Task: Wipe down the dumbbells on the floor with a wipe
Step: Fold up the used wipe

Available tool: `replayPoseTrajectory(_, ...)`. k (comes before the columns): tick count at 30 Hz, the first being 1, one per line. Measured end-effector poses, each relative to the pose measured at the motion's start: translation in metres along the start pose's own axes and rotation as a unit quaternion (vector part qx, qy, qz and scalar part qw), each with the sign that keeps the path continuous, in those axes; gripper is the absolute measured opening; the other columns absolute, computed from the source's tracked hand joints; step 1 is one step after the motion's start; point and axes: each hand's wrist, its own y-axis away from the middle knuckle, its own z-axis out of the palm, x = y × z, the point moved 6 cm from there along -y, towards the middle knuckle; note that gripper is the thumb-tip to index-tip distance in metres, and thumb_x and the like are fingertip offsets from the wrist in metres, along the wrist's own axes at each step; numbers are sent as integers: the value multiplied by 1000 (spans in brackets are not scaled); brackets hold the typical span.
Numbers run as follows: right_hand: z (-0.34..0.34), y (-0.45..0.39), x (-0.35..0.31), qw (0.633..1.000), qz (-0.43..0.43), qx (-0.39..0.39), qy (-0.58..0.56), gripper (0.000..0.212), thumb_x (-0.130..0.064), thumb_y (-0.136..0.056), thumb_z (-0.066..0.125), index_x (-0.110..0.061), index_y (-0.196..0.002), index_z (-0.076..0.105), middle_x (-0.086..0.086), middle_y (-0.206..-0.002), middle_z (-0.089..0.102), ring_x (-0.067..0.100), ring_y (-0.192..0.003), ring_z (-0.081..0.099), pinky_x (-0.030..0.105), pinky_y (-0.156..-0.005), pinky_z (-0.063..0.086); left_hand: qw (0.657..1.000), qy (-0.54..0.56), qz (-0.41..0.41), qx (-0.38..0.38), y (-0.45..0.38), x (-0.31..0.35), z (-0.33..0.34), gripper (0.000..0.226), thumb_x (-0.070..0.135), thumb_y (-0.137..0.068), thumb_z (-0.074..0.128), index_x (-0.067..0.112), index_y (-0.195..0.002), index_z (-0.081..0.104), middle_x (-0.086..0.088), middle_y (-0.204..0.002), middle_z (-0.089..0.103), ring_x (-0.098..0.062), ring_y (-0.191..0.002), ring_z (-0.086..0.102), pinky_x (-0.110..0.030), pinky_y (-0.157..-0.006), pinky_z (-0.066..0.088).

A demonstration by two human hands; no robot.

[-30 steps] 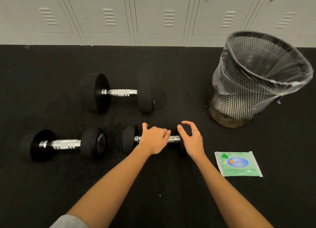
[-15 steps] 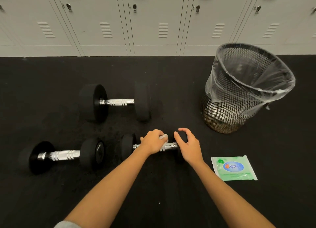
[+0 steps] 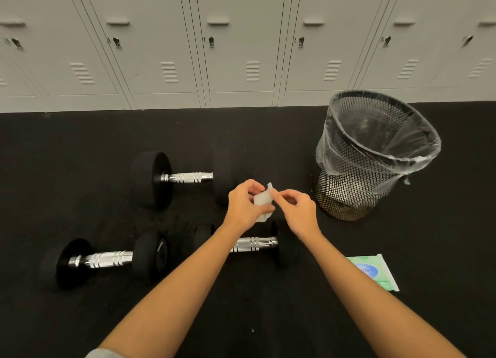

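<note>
While the left hand (image 3: 245, 206) gripped the white wipe (image 3: 262, 199) at frame centre, the right hand (image 3: 298, 210) pinched its top corner, above the nearest dumbbell (image 3: 253, 243) on the black floor (image 3: 80, 148).

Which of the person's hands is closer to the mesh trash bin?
The right hand. It is raised just left of the mesh trash bin, pinching the wipe. The left hand grips the wipe from the other side, farther from the bin.
</note>
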Motion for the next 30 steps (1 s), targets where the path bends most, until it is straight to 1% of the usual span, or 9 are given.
replayPoseTrajectory(3,2,-6,-24,999,2,-37,-34,35,-47,-83,69,-12,-80,74,3,-71,71,8,-68,67,21,-63,52,999,9,36,38,-2,20,-5,42,18,-65,87,16,-99,62,2,-103,61,-10,-91,58,-17,-73,48)
replayPoseTrajectory(6,0,-12,-38,996,-11,-42,-78,23,-32,-82,73,-12,-94,75,1,-84,75,10,-80,72,28,-73,58,996,13,63,56,-7,40,-16,47,16,-62,87,17,-102,61,1,-108,57,-11,-93,59,-25,-77,54)
replayPoseTrajectory(10,-15,-26,-63,991,-23,5,-128,26,-25,-84,73,-7,-103,72,5,-89,75,18,-82,73,35,-69,60,996,48,57,55,-23,66,-37,59,18,-60,89,18,-111,60,2,-111,59,-11,-98,59,-22,-73,54)
replayPoseTrajectory(13,-29,-40,-93,987,-39,41,-149,29,-24,-86,70,-7,-110,70,7,-93,74,18,-85,72,31,-65,59,993,118,19,9,-36,84,-45,70,19,-63,88,16,-125,56,2,-109,65,-10,-97,65,-24,-79,55)
replayPoseTrajectory(17,-53,-58,-127,984,-63,78,-146,26,-24,-92,63,-8,-112,67,6,-90,73,10,-72,70,21,-49,53,982,185,48,-9,-49,122,-44,46,16,-76,79,13,-119,64,-1,-105,70,-11,-94,68,-27,-83,57)
replayPoseTrajectory(21,-91,-77,-145,980,-98,108,-138,26,-16,-95,58,-1,-115,64,11,-92,70,7,-64,67,18,-44,48,974,214,66,28,-75,159,-30,31,16,-82,73,11,-112,68,-5,-102,72,-14,-95,68,-35,-87,56)
replayPoseTrajectory(26,-156,-106,-138,977,-119,158,-80,22,-17,-95,58,-3,-110,65,18,-93,70,18,-63,65,25,-46,51,972,212,98,13,-107,203,3,23,12,-87,66,14,-109,69,-2,-100,69,-15,-95,65,-24,-77,53)
replayPoseTrajectory(28,-186,-115,-127,975,-109,195,-13,17,-19,-94,60,-9,-104,67,12,-89,71,22,-69,67,38,-57,56,971,212,110,7,-117,215,16,20,11,-87,66,16,-106,70,-1,-98,69,-16,-93,65,-21,-74,49)
replayPoseTrajectory(30,-212,-121,-112,969,-86,215,81,19,-23,-90,63,-11,-103,71,5,-88,71,20,-78,66,39,-69,54,971,208,116,-7,-124,220,30,20,10,-87,66,16,-105,70,0,-96,69,-13,-92,64,-22,-75,49)
